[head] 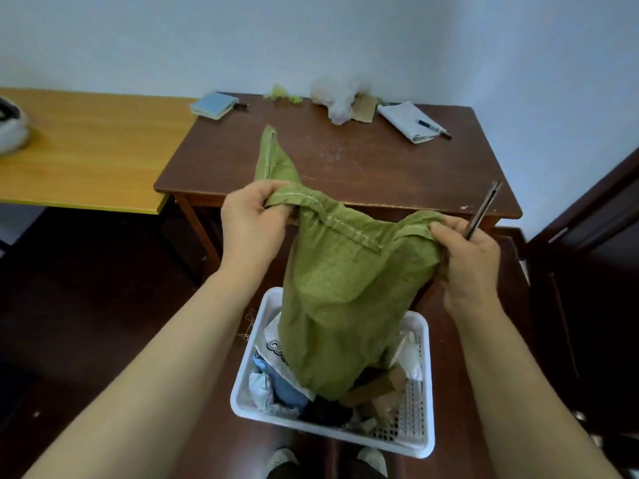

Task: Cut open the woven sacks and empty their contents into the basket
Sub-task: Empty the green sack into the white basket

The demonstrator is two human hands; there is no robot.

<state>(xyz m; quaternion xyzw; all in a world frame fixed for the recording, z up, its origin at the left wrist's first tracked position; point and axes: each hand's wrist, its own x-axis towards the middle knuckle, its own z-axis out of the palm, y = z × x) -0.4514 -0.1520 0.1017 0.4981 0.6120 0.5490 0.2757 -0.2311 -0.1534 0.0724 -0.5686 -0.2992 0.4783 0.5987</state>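
- A person stands looking down at their own two bare forearms, which hold a green woven sack over a white plastic basket on the dark floor.
- The left hand grips the stitched hem of the sack, with its fingers curled over the top of the fabric.
- The right hand pinches the opposite end of that hem between thumb and fingers. It also holds a slim dark tool that points up and away. Whether this is a blade or closed scissors cannot be told.
- The sack hangs between the hands, and its lower end reaches down inside the basket. One corner of the sack sticks up past the left hand.
- In the basket, around the sack, lie brown cardboard pieces, a white printed bag and something blue.
- Just beyond the hands is a scratched brown worktop. At its far edge are a small blue notebook, green scraps, a crumpled clear plastic bag and a notepad with a pen on it.
- A yellow wooden worktop adjoins on the left.
- The toes of two light shoes show at the bottom edge, near the basket.
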